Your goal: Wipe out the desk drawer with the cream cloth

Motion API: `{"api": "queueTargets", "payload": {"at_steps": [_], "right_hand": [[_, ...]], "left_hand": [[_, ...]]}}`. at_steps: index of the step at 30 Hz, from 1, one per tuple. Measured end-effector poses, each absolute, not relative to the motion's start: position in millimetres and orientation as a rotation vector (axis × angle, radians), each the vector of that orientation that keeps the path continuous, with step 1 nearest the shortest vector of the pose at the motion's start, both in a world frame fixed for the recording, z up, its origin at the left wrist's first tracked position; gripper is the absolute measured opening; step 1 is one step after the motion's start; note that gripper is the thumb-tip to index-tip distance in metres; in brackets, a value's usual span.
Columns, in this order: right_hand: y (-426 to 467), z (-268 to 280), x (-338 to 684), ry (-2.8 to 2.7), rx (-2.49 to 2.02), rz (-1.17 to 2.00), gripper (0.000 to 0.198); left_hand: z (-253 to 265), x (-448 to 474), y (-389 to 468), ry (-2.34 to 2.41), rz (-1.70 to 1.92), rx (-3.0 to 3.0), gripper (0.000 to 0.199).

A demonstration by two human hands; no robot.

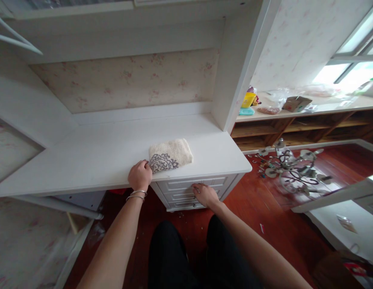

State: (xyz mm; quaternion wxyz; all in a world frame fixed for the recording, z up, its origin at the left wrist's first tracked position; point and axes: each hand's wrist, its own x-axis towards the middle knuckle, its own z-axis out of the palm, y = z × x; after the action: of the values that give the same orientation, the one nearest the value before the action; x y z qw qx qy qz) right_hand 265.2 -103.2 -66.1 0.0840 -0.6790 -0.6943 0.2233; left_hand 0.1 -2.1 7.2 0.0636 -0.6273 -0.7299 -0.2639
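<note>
My left hand [140, 175] rests at the front edge of the white desk [108, 160], its fingers curled in. Its knuckles touch the left corner of a folded cream towel [171, 150] with a grey scroll pattern; whether the fingers pinch anything is hidden. Two thin bangles [136, 195] circle that wrist. Below the desktop, my right hand [206, 195] is at the top drawer [177, 184] of a white drawer unit, fingers closed about its knob, which they mostly cover. The drawer looks shut. Lower down, another small knob [194, 205] shows.
On the red wood floor [249, 233] to the right lies a chandelier [294, 168] with loose parts. Behind it, a low shelf unit [309, 116] carries a yellow container [248, 99], a cardboard box [296, 103] and plastic bags. White furniture [333, 228] stands at lower right.
</note>
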Motion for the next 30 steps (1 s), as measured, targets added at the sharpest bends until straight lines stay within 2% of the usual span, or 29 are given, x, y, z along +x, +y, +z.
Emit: {"api": "queueTargets", "payload": {"at_steps": [9, 22, 30], "right_hand": [[-117.6, -53.7, 258.8, -2.062, -2.134, 0.645, 0.042], [-283.3, -43.7, 253.0, -2.118, -2.012, 0.901, 0.038], [-346.1, -46.4, 247.9, -2.082, -2.008, 1.090, 0.031]], "left_hand": [[6.9, -0.7, -1.5, -2.179, -0.772, -1.903, 0.032], [3.2, -3.7, -2.8, -2.212, -0.783, -1.933, 0.034], [8.5, -19.7, 9.6, -2.454, -1.130, -1.904, 0.039]]}}
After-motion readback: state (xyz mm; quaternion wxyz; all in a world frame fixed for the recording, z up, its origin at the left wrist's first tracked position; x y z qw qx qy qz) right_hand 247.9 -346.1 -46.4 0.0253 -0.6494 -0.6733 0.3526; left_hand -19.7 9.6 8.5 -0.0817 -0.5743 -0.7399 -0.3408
